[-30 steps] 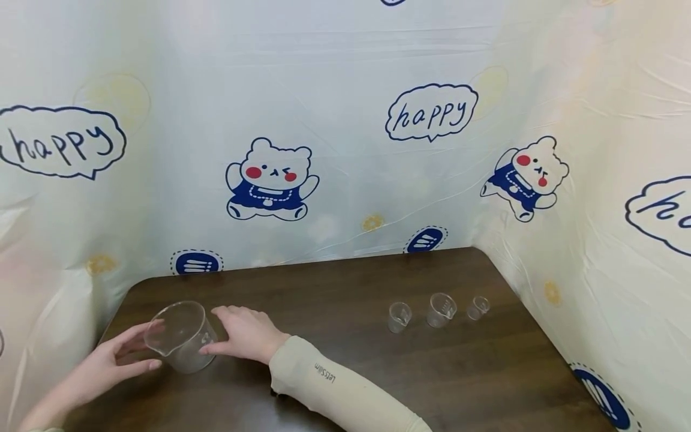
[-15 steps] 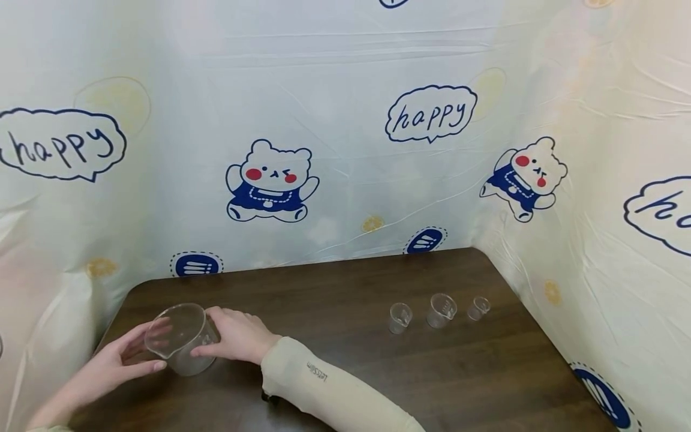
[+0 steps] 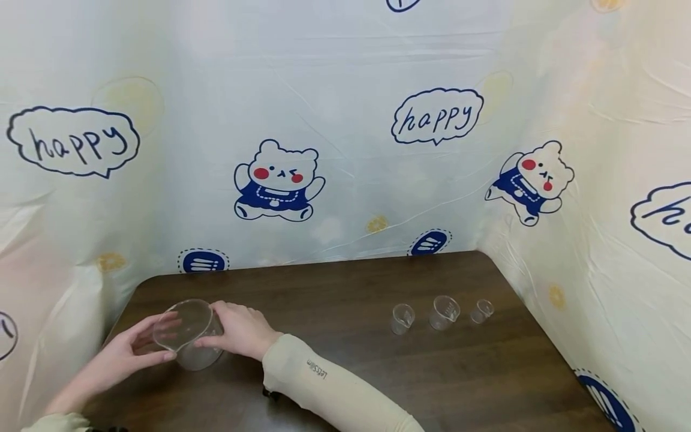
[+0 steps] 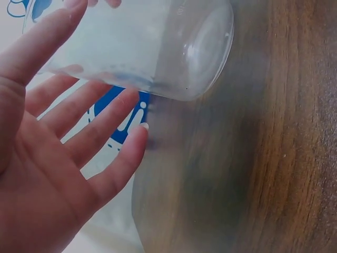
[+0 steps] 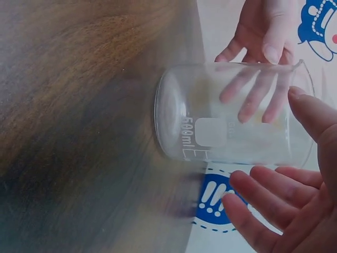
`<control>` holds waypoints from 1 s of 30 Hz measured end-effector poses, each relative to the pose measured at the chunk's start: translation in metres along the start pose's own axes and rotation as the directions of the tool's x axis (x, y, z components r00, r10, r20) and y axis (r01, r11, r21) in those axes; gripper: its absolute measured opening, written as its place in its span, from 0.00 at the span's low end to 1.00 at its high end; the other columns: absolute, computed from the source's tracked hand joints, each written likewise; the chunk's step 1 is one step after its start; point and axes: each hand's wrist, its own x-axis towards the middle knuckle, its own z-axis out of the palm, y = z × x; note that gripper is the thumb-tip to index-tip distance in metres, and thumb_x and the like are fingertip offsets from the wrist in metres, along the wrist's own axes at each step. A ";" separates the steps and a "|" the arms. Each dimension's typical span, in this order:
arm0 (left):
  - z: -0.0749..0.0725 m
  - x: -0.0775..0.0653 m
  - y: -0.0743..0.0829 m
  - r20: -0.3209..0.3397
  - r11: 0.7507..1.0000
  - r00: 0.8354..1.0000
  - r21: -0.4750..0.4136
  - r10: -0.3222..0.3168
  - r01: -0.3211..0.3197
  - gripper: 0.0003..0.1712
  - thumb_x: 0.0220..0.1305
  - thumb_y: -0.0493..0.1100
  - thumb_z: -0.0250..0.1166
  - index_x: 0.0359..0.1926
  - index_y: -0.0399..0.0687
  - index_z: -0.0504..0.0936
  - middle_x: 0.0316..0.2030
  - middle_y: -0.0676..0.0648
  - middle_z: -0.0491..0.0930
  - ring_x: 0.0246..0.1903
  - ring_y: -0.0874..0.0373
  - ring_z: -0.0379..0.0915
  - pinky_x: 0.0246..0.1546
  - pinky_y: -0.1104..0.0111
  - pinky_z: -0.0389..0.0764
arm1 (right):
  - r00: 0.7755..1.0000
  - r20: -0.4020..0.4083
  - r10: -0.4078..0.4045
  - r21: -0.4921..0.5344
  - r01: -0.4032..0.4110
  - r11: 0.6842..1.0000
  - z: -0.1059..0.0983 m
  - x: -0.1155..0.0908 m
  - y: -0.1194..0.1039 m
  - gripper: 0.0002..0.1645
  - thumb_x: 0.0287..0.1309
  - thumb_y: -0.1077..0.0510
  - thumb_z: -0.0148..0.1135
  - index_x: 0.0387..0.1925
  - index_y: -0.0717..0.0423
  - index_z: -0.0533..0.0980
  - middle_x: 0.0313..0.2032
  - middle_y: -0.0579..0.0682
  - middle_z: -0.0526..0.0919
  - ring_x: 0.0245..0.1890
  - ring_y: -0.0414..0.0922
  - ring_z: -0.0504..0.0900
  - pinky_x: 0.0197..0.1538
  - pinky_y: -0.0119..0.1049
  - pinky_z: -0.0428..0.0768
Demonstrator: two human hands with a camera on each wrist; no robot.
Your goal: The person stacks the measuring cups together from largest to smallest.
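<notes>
A large clear glass beaker (image 3: pixel 198 355), marked 500ml in the right wrist view, stands at the left of the brown table. My left hand (image 3: pixel 129 351) holds its left side, with the thumb in front and the fingers behind the glass. On the opposite side my right hand (image 3: pixel 244 329) grips it near the rim, thumb to the front. The left fingers show through the beaker (image 5: pixel 210 113) in the right wrist view. Nothing is visible inside the beaker.
Three small clear beakers stand in a row at the right: one on the left (image 3: pixel 402 319), a larger one in the middle (image 3: pixel 445 313) and the smallest (image 3: pixel 482 311) near the table's right edge. A printed curtain (image 3: pixel 351 120) hangs behind the table (image 3: pixel 335 300).
My right hand has moved left and closed in on the beaker. The left thumb has come in against the glass. The small beakers have stayed in place; the head view has shifted slightly.
</notes>
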 end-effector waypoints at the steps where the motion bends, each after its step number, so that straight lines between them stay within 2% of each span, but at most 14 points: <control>1: 0.001 0.000 0.000 -0.005 1.000 1.000 -0.003 0.000 0.000 0.41 0.58 0.22 0.71 0.71 0.27 0.65 0.62 0.68 0.77 0.54 0.74 0.78 0.43 0.75 0.83 | 1.000 -0.003 0.004 0.004 -0.004 1.000 0.001 0.000 0.000 0.37 0.60 0.29 0.69 0.64 0.40 0.74 0.50 0.31 0.83 0.42 0.25 0.80 0.42 0.20 0.76; 8: 0.006 0.000 0.002 -0.021 1.000 1.000 -0.003 0.012 -0.012 0.39 0.57 0.22 0.72 0.68 0.26 0.67 0.61 0.67 0.79 0.52 0.73 0.80 0.41 0.74 0.83 | 1.000 -0.024 -0.005 0.000 0.005 1.000 0.000 -0.005 0.003 0.37 0.58 0.29 0.70 0.63 0.39 0.75 0.50 0.30 0.83 0.43 0.25 0.81 0.42 0.20 0.76; 12: 0.009 0.003 0.009 -0.045 1.000 0.999 0.012 -0.003 0.004 0.39 0.56 0.23 0.73 0.68 0.27 0.68 0.60 0.68 0.79 0.51 0.73 0.80 0.41 0.74 0.84 | 1.000 -0.026 -0.014 0.015 0.014 1.000 -0.007 -0.009 0.006 0.37 0.58 0.29 0.70 0.63 0.40 0.75 0.50 0.31 0.83 0.42 0.25 0.80 0.42 0.20 0.76; 18: 0.018 0.007 0.022 -0.061 0.999 0.998 0.032 0.006 -0.004 0.40 0.55 0.24 0.75 0.68 0.28 0.70 0.60 0.69 0.79 0.50 0.73 0.81 0.39 0.74 0.83 | 1.000 -0.017 -0.025 0.061 0.026 0.998 -0.016 -0.018 0.015 0.38 0.59 0.29 0.70 0.64 0.41 0.75 0.51 0.32 0.84 0.43 0.26 0.81 0.44 0.21 0.78; 26: 0.029 0.018 0.039 -0.090 0.996 0.994 0.066 -0.056 0.062 0.39 0.57 0.30 0.78 0.68 0.34 0.73 0.58 0.70 0.79 0.47 0.72 0.82 0.39 0.75 0.83 | 0.999 -0.011 -0.032 0.122 0.033 0.992 -0.033 -0.031 0.027 0.38 0.60 0.32 0.71 0.66 0.44 0.75 0.55 0.35 0.85 0.50 0.31 0.84 0.50 0.24 0.80; 30: 0.037 0.022 0.046 -0.111 0.992 0.991 0.092 -0.071 0.082 0.39 0.56 0.33 0.79 0.68 0.39 0.74 0.56 0.66 0.81 0.45 0.71 0.83 0.39 0.75 0.83 | 0.999 -0.011 -0.038 0.139 0.039 0.990 -0.041 -0.038 0.032 0.38 0.61 0.33 0.71 0.66 0.44 0.75 0.56 0.37 0.85 0.51 0.33 0.85 0.50 0.25 0.80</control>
